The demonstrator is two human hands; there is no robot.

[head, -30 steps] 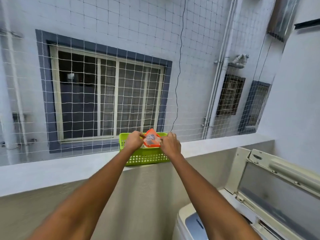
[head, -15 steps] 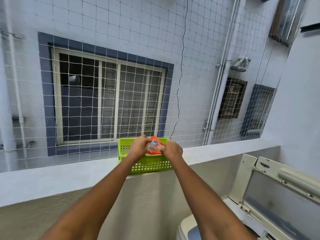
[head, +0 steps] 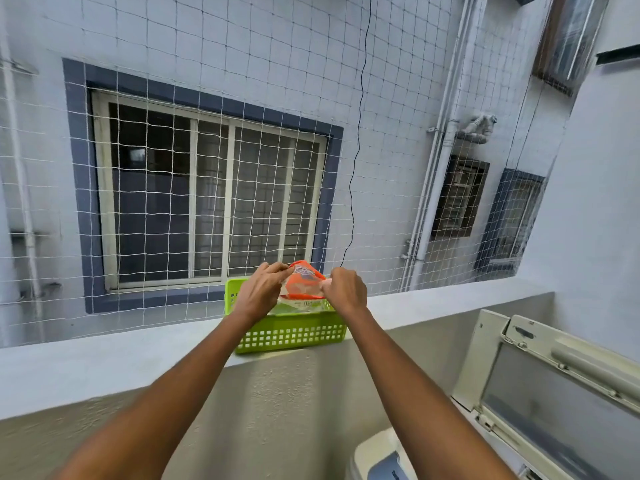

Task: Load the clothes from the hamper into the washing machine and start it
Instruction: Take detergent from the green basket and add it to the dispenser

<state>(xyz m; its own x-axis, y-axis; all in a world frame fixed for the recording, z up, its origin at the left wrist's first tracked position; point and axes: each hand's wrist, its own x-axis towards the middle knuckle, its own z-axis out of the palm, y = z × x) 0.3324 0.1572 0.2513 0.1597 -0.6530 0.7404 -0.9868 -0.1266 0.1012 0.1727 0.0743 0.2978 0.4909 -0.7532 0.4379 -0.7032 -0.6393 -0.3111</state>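
Up on the grey balcony ledge [head: 104, 355], a lime-green perforated basket [head: 291, 336], sitting square on the top with its front wall hanging just over the inner edge. Both arms stretched forward to it from the bottom of the view. Left hand [head: 258, 294] curled, fingertips pinching the upper left edge of an orange-and-white plastic packet [head: 303, 284]. Right hand [head: 346, 291] curled too, thumb and fingers nipping the packet's right edge. Packet raised a little above the basket's rim, stretched between the two hands, its lower part dipping inside the basket. Print on the packet too blurred to read.

Down at the lower right, the washing machine [head: 377, 459], only a corner of its white top and a blue-grey panel in view. Beside it the machine's lid [head: 540, 396], swung up and standing open against the right-hand wall, cream frame round a grey window. No sight of the drum's inside from this angle, nor of the clothes or the hamper.

Beyond the ledge, white safety netting [head: 242, 81] across the whole opening. Behind it a tiled wall, a barred window [head: 207, 199] in a dark blue surround, a thin black cable [head: 358, 133] hanging down, white drainpipes [head: 440, 168] at right.
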